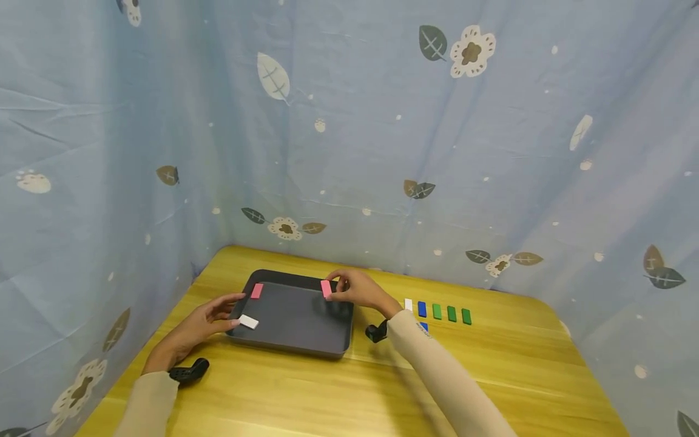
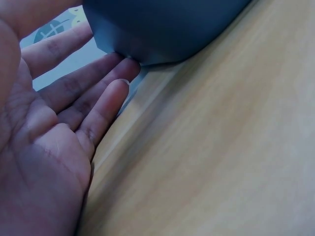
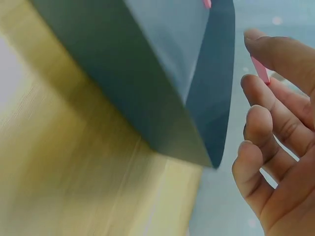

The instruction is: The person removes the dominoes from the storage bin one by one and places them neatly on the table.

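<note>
A dark grey tray point(image 1: 297, 315) lies on the wooden table. Inside it, a pink block point(image 1: 257, 291) is at the far left corner and a white block point(image 1: 249, 321) at the near left. My left hand point(image 1: 199, 326) is at the tray's left side, its thumb tip by the white block. In the left wrist view, fairly straight fingers point(image 2: 106, 98) touch the tray's outer wall. Over the far right corner, my right hand point(image 1: 357, 287) pinches a second pink block point(image 1: 326, 289) between thumb and fingers; the right wrist view shows its edge.
Right of the tray, a row holds a white block point(image 1: 408, 304), a blue block point(image 1: 422, 309) and several green blocks point(image 1: 451, 314). Another blue block point(image 1: 424, 326) is partly hidden by the right sleeve. A patterned curtain point(image 1: 371, 152) hangs behind and beside the table point(image 1: 306, 394).
</note>
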The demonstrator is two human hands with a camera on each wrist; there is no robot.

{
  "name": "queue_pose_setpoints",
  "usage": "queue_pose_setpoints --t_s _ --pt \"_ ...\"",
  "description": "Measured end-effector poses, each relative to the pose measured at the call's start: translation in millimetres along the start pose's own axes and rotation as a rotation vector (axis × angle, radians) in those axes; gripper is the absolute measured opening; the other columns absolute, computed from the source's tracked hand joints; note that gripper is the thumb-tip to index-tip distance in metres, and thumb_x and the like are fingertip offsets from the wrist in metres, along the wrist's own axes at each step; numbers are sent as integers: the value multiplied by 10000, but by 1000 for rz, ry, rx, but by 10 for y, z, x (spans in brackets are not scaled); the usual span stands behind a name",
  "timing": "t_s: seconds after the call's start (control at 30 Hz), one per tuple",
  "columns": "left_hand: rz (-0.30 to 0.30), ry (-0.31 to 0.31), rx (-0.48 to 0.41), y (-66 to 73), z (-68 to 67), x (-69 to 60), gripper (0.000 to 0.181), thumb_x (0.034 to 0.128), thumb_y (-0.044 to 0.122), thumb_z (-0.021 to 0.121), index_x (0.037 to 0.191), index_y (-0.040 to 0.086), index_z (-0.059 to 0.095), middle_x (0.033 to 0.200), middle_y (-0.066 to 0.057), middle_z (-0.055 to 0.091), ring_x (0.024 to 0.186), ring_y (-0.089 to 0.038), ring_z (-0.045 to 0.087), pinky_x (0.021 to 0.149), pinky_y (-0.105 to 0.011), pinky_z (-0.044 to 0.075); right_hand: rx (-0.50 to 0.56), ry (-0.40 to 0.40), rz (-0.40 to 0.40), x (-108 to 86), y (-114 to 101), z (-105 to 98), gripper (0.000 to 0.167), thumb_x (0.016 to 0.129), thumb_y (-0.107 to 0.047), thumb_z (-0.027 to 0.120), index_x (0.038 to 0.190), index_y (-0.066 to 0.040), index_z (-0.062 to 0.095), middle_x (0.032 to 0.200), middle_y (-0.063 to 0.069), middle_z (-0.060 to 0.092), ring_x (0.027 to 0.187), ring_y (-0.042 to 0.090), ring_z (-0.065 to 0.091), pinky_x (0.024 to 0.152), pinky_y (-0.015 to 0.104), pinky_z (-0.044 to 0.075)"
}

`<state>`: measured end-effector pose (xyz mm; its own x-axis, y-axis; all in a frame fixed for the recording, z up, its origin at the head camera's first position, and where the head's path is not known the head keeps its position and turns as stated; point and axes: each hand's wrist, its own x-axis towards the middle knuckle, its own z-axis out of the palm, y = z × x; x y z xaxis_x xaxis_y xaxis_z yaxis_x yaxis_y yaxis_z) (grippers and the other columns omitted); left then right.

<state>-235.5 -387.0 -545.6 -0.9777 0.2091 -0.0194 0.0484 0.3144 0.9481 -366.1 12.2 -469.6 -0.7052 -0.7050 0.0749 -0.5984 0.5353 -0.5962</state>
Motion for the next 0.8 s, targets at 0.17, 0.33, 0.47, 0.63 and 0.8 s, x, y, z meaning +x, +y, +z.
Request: queue_pose_setpoints --t_s 0.17,0.33,0.47,0.63,0.8 --pt "5 -2 0 4 -5 2 673 978 280 733 1573 198 430 1535 -198 381 1304 -428 395 962 -472 458 -9 31 3 -190 98 -112 450 909 -347 811 1303 -175 678 837 -69 653 734 126 596 655 279 474" --pt "-14 3 -11 20 -3 5 676 980 264 731 1577 184 423 1540 -200 367 1310 -427 385 970 -464 454 6 64 10 -363 158 -217 454 910 -330 813 1309 -168 672 854 -48 653 727 137 596 665 307 491" --pt "-6 5 -19 24 -12 15 673 976 248 736 1571 181 432 1548 -187 365 1306 -425 392 963 -459 457 7 82 42 -476 197 -276 450 910 -315 815 1312 -181 663 863 -51 644 716 158 586 672 324 496" --pt "8 1 -1 28 -26 16 671 978 251 732 1572 169 430 1549 -190 374 1284 -406 409 947 -434 464 22 105 40 -621 261 -332 445 911 -268 817 1317 -162 665 858 -50 649 697 162 589 668 321 507" --pt "1 3 0 24 -13 22 668 978 253 733 1570 178 434 1557 -174 379 1270 -393 418 937 -432 468 22 121 62 -780 323 -376 437 911 -260 817 1312 -163 672 843 -58 654 644 158 573 622 306 495"
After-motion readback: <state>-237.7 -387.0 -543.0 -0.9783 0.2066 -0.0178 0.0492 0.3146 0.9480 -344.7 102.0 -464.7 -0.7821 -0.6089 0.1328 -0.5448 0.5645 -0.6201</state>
